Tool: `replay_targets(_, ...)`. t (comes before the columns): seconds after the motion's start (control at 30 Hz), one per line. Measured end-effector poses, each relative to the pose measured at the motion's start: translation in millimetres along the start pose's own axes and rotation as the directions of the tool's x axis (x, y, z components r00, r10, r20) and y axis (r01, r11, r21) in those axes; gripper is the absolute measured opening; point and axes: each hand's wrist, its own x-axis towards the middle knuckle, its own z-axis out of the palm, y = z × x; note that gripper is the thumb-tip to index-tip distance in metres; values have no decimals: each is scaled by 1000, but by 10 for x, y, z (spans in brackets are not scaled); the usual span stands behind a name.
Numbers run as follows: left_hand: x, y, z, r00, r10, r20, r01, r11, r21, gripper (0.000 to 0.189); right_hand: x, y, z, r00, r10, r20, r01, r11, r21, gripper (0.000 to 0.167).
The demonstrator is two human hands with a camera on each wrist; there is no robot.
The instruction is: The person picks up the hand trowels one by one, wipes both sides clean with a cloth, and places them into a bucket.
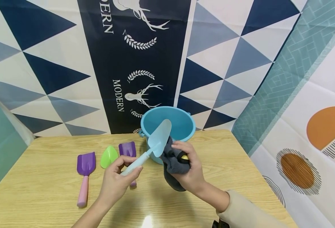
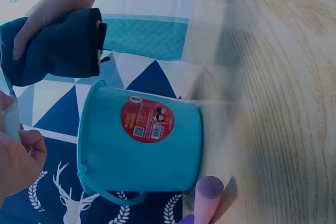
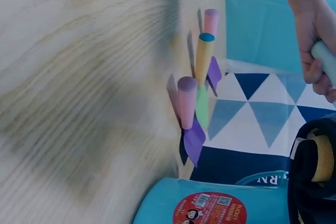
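Observation:
In the head view my left hand holds a light blue toy trowel by its handle, with the blade tilted up and away. My right hand grips a dark grey cloth, bunched up beside the trowel's blade and seeming to touch its right edge. A small yellow patch shows in the cloth's folds, also in the right wrist view, where the cloth is at the lower right. Both hands are above the table, in front of a blue bucket. The cloth hides part of the bucket's front.
On the wooden table, to the left, lie a purple shovel with a pink handle, a green trowel and another purple shovel, partly behind my left hand. The bucket stands at the back edge, near the patterned wall cloth.

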Motion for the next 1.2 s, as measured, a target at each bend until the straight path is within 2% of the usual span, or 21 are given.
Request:
replay_targets(0.13,6,6,-21,1000,19,-20,-18,1000,21,22,-7,12,-6,995,-59,80,61,998,-22,37)
replay_targets(0.2,5,9,-39,1000,22,-19,-21,999,27,22,18,25,-35,993,-72,89,76,997,-32,37)
replay_targets(0.3,0,1,-64,1000,31,-5,-31,999,35,22,94,57,-103,997,-64,42,66,996,-55,41)
replay_targets(0.4,-8,-9,-81,999,44,19,-44,998,33,22,188,87,-169,999,-27,-28,25,997,-68,46)
replay_targets(0.5,-19,-15,-87,997,34,73,-33,999,-6,22,262,95,-207,997,5,-71,-10,998,-67,47)
replay_targets(0.63,-20,-4,-85,990,6,143,5,998,-70,22,279,80,-186,997,15,-72,-19,998,-59,47)
replay_targets(0.7,-15,6,-84,988,-1,156,14,996,-84,22,253,70,-152,998,10,-57,-13,998,-58,48)
replay_targets(0.87,-13,18,-88,988,-15,152,28,996,-83,23,159,52,-78,1000,28,-10,-28,999,-34,45)
replay_targets(1.07,-24,12,-114,994,11,104,-11,1000,-5,23,94,44,-65,997,55,53,-53,998,-41,45)
replay_targets(1.2,-36,7,-159,993,42,106,-43,999,1,22,165,44,-123,997,82,4,-82,996,-28,44)
